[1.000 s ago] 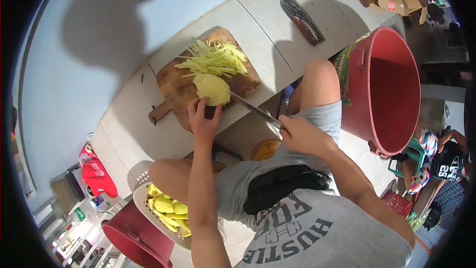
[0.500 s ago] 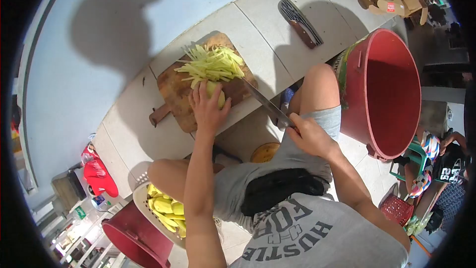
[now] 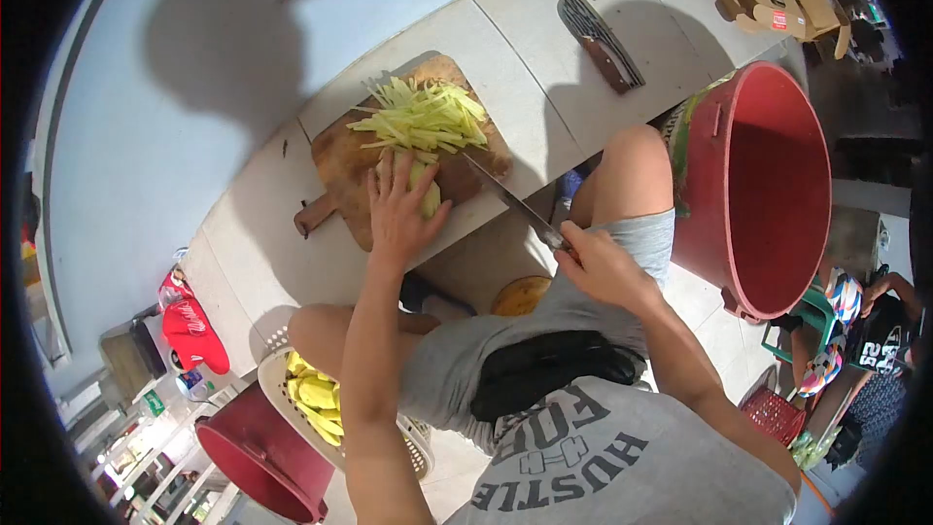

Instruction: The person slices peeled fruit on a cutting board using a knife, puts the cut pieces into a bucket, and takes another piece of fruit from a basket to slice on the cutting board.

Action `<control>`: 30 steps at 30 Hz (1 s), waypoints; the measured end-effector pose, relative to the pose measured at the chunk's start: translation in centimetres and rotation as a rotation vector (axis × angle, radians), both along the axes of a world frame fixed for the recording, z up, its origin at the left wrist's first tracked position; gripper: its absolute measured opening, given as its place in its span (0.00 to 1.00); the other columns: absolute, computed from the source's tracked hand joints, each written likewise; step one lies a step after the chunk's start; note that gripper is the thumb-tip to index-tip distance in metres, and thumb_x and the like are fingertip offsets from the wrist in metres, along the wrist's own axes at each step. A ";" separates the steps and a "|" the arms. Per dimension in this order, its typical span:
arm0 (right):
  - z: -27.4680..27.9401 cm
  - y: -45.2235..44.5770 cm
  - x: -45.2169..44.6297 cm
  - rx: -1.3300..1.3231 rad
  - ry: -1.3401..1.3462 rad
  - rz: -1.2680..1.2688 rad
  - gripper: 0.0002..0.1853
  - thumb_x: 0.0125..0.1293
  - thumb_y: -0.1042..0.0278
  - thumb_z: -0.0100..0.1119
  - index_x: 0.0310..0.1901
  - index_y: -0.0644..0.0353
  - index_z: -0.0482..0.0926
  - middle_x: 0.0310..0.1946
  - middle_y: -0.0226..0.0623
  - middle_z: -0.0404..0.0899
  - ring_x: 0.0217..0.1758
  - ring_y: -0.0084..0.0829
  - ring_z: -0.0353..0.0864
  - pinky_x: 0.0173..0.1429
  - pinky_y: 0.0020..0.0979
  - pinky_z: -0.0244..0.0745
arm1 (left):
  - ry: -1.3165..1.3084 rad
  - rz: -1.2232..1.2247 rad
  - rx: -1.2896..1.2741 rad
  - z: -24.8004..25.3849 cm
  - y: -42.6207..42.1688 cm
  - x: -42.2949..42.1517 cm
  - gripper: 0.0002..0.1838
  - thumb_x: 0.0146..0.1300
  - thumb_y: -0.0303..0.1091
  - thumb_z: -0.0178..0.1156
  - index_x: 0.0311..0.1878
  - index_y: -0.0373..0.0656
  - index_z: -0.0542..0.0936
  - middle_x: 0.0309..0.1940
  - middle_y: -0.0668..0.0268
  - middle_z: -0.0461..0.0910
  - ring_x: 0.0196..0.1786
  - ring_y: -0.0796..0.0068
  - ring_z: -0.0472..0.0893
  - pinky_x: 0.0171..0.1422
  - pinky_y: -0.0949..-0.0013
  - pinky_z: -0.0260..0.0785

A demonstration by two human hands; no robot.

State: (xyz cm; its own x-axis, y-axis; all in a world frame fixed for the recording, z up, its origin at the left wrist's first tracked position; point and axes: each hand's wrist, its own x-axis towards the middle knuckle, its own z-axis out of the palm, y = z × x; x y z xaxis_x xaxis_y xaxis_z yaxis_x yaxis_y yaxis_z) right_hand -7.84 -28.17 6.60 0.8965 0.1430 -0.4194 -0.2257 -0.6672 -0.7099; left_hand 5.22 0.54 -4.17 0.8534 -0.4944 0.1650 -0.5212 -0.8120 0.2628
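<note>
My left hand [image 3: 403, 212] is spread over a peeled pale-green fruit [image 3: 430, 196], perhaps a green mango, and holds it on a wooden cutting board [image 3: 342, 167]. The fingers cover much of the fruit, with the thumb at its right side. Just above it on the board lies a pile of thin pale-green strips [image 3: 428, 117]. My right hand [image 3: 604, 265] is closed around the handle of a long knife [image 3: 520, 204]. The blade slants up and left, its tip over the board's right part, close to the strips and apart from the fruit.
A cleaver [image 3: 603, 43] lies on the tiled ledge [image 3: 505, 53]. A big red tub [image 3: 777, 194] stands at right, another tub [image 3: 267, 452] at lower left. Beside my knee, a white basket [image 3: 282, 394] holds yellow-green pieces. A person [image 3: 880, 321] sits far right.
My left hand has shifted slightly on the fruit and its fingers are more spread. The knife, still in my right hand, has its tip a little further left and lower. The camera view has shifted slightly.
</note>
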 end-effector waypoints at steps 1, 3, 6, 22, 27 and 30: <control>0.1 0.2 0.1 -0.014 0.027 0.000 0.10 0.72 0.69 0.56 0.44 0.66 0.68 0.27 0.61 0.80 0.37 0.67 0.80 0.41 0.60 0.71 | 0.000 0.003 -0.001 -0.1 0.2 0.0 0.31 0.56 0.52 0.71 0.63 0.58 0.81 0.75 0.57 0.65 0.80 0.41 0.57 0.79 0.31 0.49; -0.5 0.3 0.1 0.001 0.014 0.011 0.11 0.71 0.69 0.56 0.45 0.67 0.69 0.27 0.62 0.80 0.37 0.67 0.80 0.41 0.60 0.71 | 0.037 -0.024 0.041 0.0 0.4 0.2 0.33 0.54 0.54 0.71 0.64 0.58 0.81 0.75 0.57 0.65 0.80 0.41 0.57 0.79 0.31 0.49; -0.4 0.4 0.2 0.019 0.012 0.008 0.12 0.71 0.69 0.57 0.48 0.67 0.70 0.28 0.62 0.81 0.37 0.67 0.80 0.41 0.60 0.72 | 0.034 -0.062 0.058 0.4 0.8 0.6 0.35 0.51 0.57 0.72 0.64 0.58 0.81 0.75 0.57 0.65 0.80 0.41 0.57 0.79 0.31 0.50; -1.2 1.6 0.9 0.028 -0.002 0.055 0.14 0.70 0.68 0.57 0.50 0.69 0.71 0.26 0.62 0.80 0.34 0.66 0.81 0.42 0.60 0.73 | 0.030 -0.158 0.019 0.2 2.4 1.9 0.40 0.41 0.58 0.74 0.61 0.57 0.82 0.71 0.54 0.68 0.77 0.41 0.60 0.81 0.37 0.50; -1.0 1.6 0.8 0.040 0.001 0.035 0.14 0.70 0.69 0.57 0.49 0.69 0.71 0.27 0.62 0.81 0.35 0.66 0.81 0.42 0.60 0.73 | -0.036 -0.131 -0.052 -0.9 2.7 1.5 0.38 0.40 0.57 0.75 0.58 0.56 0.82 0.62 0.52 0.70 0.73 0.42 0.65 0.78 0.36 0.54; -1.1 1.5 0.6 0.039 0.014 0.017 0.13 0.70 0.69 0.57 0.49 0.69 0.71 0.26 0.61 0.80 0.34 0.67 0.80 0.41 0.60 0.72 | -0.100 -0.111 -0.065 -0.9 2.8 1.0 0.35 0.41 0.57 0.75 0.55 0.55 0.82 0.61 0.53 0.70 0.70 0.42 0.66 0.73 0.35 0.58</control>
